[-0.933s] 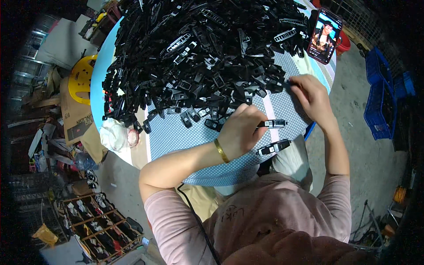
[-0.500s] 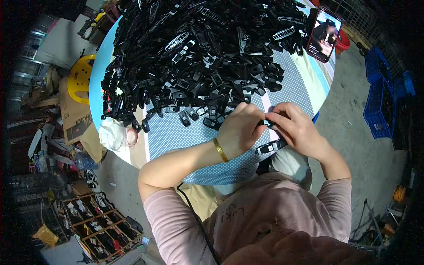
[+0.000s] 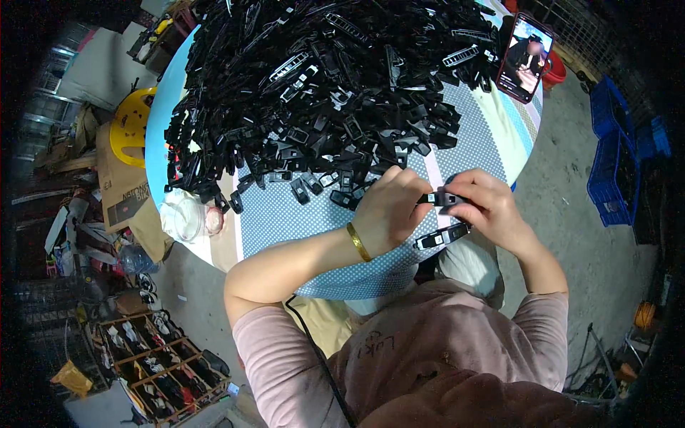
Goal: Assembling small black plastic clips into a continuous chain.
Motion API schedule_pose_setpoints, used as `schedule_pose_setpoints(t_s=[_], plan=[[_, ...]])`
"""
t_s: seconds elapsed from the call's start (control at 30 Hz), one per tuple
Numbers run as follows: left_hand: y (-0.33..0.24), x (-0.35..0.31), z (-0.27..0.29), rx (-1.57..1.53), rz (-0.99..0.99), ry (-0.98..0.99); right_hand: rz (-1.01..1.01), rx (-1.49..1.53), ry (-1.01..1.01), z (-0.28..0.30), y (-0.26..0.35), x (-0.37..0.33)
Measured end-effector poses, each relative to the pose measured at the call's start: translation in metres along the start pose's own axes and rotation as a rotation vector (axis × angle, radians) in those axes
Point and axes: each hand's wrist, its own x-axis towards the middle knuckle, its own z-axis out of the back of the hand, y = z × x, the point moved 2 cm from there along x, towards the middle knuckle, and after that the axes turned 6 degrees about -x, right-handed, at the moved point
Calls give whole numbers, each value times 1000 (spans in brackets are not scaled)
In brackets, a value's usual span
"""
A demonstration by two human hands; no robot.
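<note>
Head view: the left hand is curled with thumb and fingers closed on one end of a small black part, and the right hand pinches the other end between thumb and fingers. The part lies level between the two hands, above the near right side of the table; its finer details are too small to tell. Just below it, a second black part with a pale end lies slanted near the table's edge, close to the right hand.

A gold bracelet circles the left wrist. Beyond the hands, a large heap of black pieces covers the far and left portions of the patterned tablecloth, its loose front pieces reaching close to the left hand. A whitish bundle sits at the table's left edge, and a lit phone leans at the far right.

Outward from the table stand a yellow stool on the left, a red bucket behind the phone, and blue crates on the right. A divided wooden rack is on the floor at lower left.
</note>
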Motion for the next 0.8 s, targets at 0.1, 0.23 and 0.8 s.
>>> schedule_pose_setpoints(t_s=[0.1,0.23,0.8], plan=[[1,-1,0,3,3,-1,43,-119,-4,5,4,0],[6,-1,-1,-4,34,8,85,-364,-6,17,8,-1],[-2,2,4,-30,-11,143,103,-27,122,25,-17,76]])
